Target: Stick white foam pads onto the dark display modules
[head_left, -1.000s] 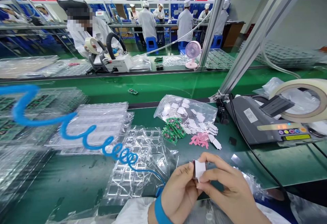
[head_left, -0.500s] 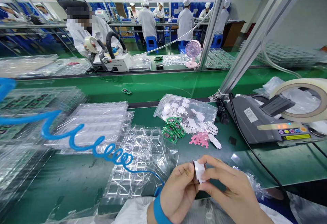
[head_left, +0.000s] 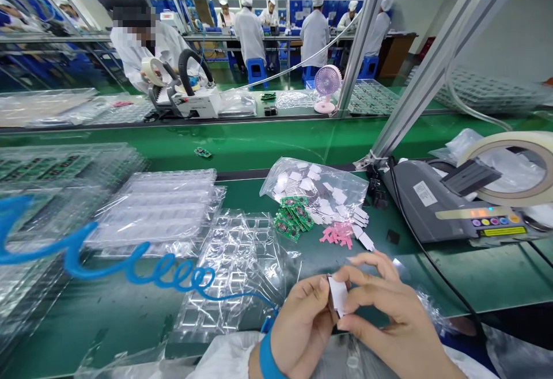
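My left hand [head_left: 302, 321], with a blue wrist strap, pinches a small white rectangular piece [head_left: 338, 295] that has a dark edge along its left side. What lies behind the white face is hidden. My right hand [head_left: 389, 310] grips the same piece from the right, thumb below and index finger above, its other fingers raised. Beyond my hands lie a small pile of green circuit boards [head_left: 294, 218], pink cut pieces [head_left: 337, 234] and a clear bag [head_left: 276, 174] with white tabs, some spilling from its mouth.
Clear plastic trays [head_left: 228, 275] lie left of my hands, with stacked trays [head_left: 151, 206] farther left. A blue coiled cord [head_left: 173, 272] crosses above them. A grey tape dispenser [head_left: 427, 200] stands at right, near a metal post [head_left: 415, 91]. One person [head_left: 159, 45] works across the green belt [head_left: 259, 143].
The white piece has tilted slightly, and my right hand's outer fingers have lifted. A lone circuit board on the green belt has shifted left. The blue cord has swung lower.
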Available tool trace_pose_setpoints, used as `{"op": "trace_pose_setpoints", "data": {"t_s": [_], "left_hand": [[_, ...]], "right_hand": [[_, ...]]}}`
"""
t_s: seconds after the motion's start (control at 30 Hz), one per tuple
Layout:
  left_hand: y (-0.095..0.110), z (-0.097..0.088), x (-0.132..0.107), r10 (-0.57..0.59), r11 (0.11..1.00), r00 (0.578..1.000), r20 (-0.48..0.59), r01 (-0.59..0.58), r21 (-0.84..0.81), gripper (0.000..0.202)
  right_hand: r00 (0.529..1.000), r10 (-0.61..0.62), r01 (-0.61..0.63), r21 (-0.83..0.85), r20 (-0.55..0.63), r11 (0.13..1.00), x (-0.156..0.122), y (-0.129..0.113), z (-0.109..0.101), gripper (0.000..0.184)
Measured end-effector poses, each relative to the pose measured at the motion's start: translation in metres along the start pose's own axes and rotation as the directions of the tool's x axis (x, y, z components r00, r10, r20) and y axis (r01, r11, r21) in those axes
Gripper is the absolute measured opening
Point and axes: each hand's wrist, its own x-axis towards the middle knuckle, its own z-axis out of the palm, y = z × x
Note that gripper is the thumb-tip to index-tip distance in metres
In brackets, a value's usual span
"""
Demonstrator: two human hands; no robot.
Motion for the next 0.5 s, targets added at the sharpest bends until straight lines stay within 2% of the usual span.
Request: {"op": "trace_pose_setpoints", "data": {"t_s": [0.1,0.2,0.23,0.3,0.4,0.5], "left_hand": [[0.002,0.001,0.0,0.001,1.0,1.0,0.027,-0.001,0.0,0.023],[0.004,0.0,0.0,-0.002,1.0,1.0,0.018,0.001,0.028,0.025],[0.005,-0.001,0.0,0.002,0.999,1.0,0.01,-0.003,0.037,0.025],[0.006,-0.001,-0.001,-0.008,0.998,1.0,0.006,0.008,0.056,0.027],[0.008,0.0,-0.003,-0.073,0.992,0.997,0.023,0.071,0.104,0.029],[0.01,0.001,-0.002,-0.214,0.962,0.971,0.105,0.191,0.193,0.033]], "right_hand": [[1.0,0.005,-0.005,0.007,-0.012,1.0,0.0,0.0,0.0,0.025],[0.998,-0.045,0.043,-0.056,-0.041,0.998,-0.001,-0.001,0.001,0.006],[0.995,-0.083,0.078,-0.097,-0.053,0.992,-0.002,-0.001,0.001,0.005],[0.985,-0.164,0.152,-0.173,-0.058,0.973,-0.004,-0.001,0.0,0.021],[0.972,-0.229,0.215,-0.211,-0.047,0.954,-0.009,-0.002,-0.007,0.022],[0.988,-0.143,0.138,-0.089,-0.063,0.986,-0.012,-0.001,-0.018,0.024]]}}
